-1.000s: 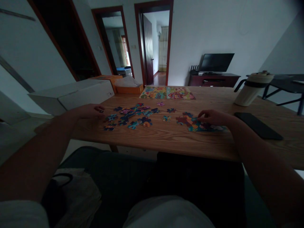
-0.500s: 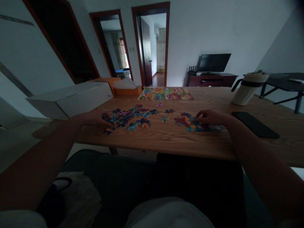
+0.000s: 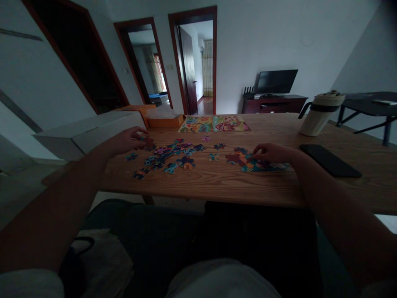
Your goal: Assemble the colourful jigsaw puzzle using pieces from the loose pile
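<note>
My left hand [image 3: 128, 140] is lifted over the left end of the table, its fingers closed on a reddish jigsaw piece [image 3: 149, 143]. Just below and to its right lies a loose heap of dark blue, teal and pink jigsaw pieces [image 3: 167, 153]. One teal piece [image 3: 131, 157] sits apart, beneath that hand. My right hand [image 3: 269, 153] rests on a partly joined puzzle section [image 3: 249, 164]; its fingers are bent and slightly apart, fingertips touching the section. Between the hands lie a few separate pieces, among them a small teal and yellow one [image 3: 213, 157].
A colourful picture sheet [image 3: 214, 123] lies at the back of the wooden table [image 3: 198, 182]. An orange tissue box [image 3: 166, 121] and a long white box [image 3: 93, 130] stand back left. On the right are a black phone [image 3: 330, 160] and a cream thermal mug [image 3: 321, 116].
My left hand has moved up and away from the heap's left edge, now with a reddish piece in its fingers. The teal piece below it has come into view. My right hand is nearly still.
</note>
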`<control>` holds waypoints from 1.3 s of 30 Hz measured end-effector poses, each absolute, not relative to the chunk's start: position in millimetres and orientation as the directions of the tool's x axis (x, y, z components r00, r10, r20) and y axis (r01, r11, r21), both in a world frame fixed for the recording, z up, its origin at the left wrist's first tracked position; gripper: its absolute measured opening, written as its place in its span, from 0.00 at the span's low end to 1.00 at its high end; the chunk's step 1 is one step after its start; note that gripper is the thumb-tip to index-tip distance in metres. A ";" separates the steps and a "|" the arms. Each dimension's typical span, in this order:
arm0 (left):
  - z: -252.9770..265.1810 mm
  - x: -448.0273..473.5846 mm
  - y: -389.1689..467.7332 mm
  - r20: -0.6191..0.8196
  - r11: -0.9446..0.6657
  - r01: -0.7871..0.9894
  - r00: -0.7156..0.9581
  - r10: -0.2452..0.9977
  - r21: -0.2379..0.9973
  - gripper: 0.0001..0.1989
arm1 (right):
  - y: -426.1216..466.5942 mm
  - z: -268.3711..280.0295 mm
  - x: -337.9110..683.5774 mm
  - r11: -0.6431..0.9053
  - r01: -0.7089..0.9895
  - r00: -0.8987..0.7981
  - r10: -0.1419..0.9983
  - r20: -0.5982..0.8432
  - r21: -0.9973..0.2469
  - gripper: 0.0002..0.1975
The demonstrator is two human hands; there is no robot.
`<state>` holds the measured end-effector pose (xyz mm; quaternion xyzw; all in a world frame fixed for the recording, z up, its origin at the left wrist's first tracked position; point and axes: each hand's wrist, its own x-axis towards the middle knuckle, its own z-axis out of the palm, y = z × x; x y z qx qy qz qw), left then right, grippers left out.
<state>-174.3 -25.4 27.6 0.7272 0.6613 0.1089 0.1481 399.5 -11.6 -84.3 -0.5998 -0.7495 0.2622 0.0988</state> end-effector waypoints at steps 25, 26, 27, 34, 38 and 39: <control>-71.7 105.9 32.8 0.167 -0.660 0.741 0.640 0.750 0.126 0.21 | -23.9 -64.8 380.9 0.180 0.888 -0.246 0.963 -0.106 -0.424 0.21; -71.5 105.7 32.0 0.176 -0.669 0.736 0.648 0.741 0.103 0.20 | -23.6 -65.1 381.4 0.181 0.888 -0.246 0.964 -0.104 -0.423 0.21; -70.7 105.4 31.1 0.185 -0.679 0.728 0.657 0.730 0.096 0.20 | -23.5 -65.3 381.7 0.179 0.888 -0.244 0.964 -0.103 -0.423 0.22; -69.1 102.6 25.7 0.116 -0.766 0.637 0.757 0.643 0.087 0.20 | -27.9 -63.3 378.1 0.167 0.897 -0.233 0.966 -0.116 -0.410 0.19; -71.0 103.9 27.1 0.100 -0.747 0.663 0.741 0.664 0.048 0.20 | -27.0 -63.8 378.2 0.179 0.897 -0.235 0.967 -0.094 -0.404 0.19; -71.4 104.1 27.6 0.101 -0.745 0.666 0.739 0.666 0.035 0.21 | -26.5 -64.4 378.6 0.180 0.895 -0.237 0.967 -0.093 -0.407 0.19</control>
